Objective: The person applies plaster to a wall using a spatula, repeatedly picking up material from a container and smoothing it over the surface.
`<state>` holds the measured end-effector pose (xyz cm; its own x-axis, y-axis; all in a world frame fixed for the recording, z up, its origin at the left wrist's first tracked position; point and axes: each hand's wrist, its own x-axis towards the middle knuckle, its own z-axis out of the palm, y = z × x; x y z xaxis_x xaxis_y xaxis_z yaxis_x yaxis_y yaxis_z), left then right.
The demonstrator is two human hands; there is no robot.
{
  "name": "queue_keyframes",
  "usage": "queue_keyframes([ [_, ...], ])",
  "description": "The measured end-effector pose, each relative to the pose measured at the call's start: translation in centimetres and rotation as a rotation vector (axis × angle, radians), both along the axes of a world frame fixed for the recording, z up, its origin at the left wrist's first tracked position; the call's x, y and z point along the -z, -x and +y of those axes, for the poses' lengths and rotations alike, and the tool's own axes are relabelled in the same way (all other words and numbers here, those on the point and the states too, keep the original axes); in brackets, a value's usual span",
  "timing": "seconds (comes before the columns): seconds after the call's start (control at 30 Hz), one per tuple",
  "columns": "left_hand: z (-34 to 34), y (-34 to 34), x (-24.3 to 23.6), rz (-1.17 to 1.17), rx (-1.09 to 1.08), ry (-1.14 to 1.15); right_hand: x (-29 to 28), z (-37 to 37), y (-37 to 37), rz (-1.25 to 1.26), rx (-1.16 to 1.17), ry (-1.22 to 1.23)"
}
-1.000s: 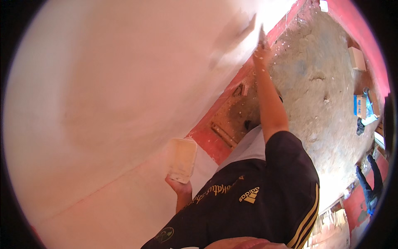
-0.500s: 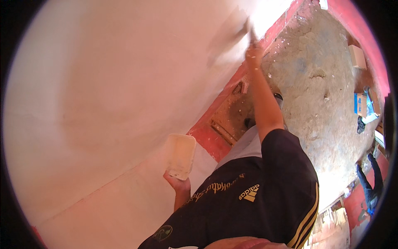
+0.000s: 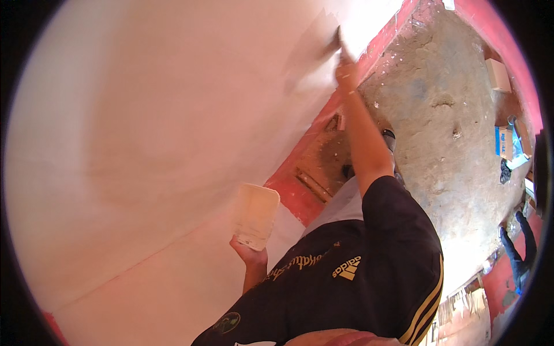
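My right hand (image 3: 347, 76) is stretched far forward, its fingers closed round the handle of a putty knife (image 3: 339, 38). The blade looks thin and dark, seen nearly edge-on and a little blurred, close against the pale wall (image 3: 190, 86). It casts a soft shadow there; whether it touches cannot be told. Nearer my body, my left hand (image 3: 249, 251) grips the lower end of a cream rectangular tub (image 3: 257, 214). Whitish smears show at the tub's lower end, beside my fingers.
A red band (image 3: 294, 193) runs along the wall's foot. Beyond it lies a stained concrete floor (image 3: 438, 115) with white specks. Cardboard boxes (image 3: 497, 75) and a blue-and-brown carton (image 3: 504, 143) stand at the right. Another person's dark-clothed legs (image 3: 519, 245) show at far right.
My right hand and the putty knife have shifted slightly left along the wall. The tub in my left hand has moved a little right and turned somewhat.
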<state>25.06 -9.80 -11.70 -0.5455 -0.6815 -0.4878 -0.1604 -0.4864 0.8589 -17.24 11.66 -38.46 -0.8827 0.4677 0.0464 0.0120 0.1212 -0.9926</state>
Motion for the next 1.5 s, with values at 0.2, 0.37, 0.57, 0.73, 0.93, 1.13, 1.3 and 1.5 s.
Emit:
queue_keyframes([
  [0.2,0.7,-2.3,0.0,0.027,-0.026,0.028,2.4,-9.9,-17.1,0.013,-0.620,0.095],
  [0.37,-0.1,0.1,0.0,-0.024,-0.056,-0.001,9.4,2.9,-3.8,0.022,-0.125,1.140],
  [0.57,-0.8,-2.0,1.7,0.105,-0.098,-0.008,0.2,-4.0,-3.6,0.030,-0.119,-0.040],
  [0.73,0.2,-0.3,0.0,0.150,0.033,-0.054,4.2,-8.2,-17.4,-0.292,-0.608,0.638],
  [0.93,-0.5,-3.5,2.5,0.180,-0.077,-0.017,-8.7,2.5,-0.5,0.316,-0.083,0.015],
  [1.13,-1.2,-1.2,3.8,0.211,-0.086,-0.096,-0.9,-5.6,-8.5,0.079,-0.247,-1.364],
  [1.3,-0.4,-2.3,3.3,0.256,-0.157,-0.142,-6.7,0.0,-9.8,0.258,-0.377,-0.149],
  [1.5,-0.1,-2.9,4.0,0.195,-0.077,-0.125,-9.2,3.1,3.1,0.078,-0.052,0.223],
])
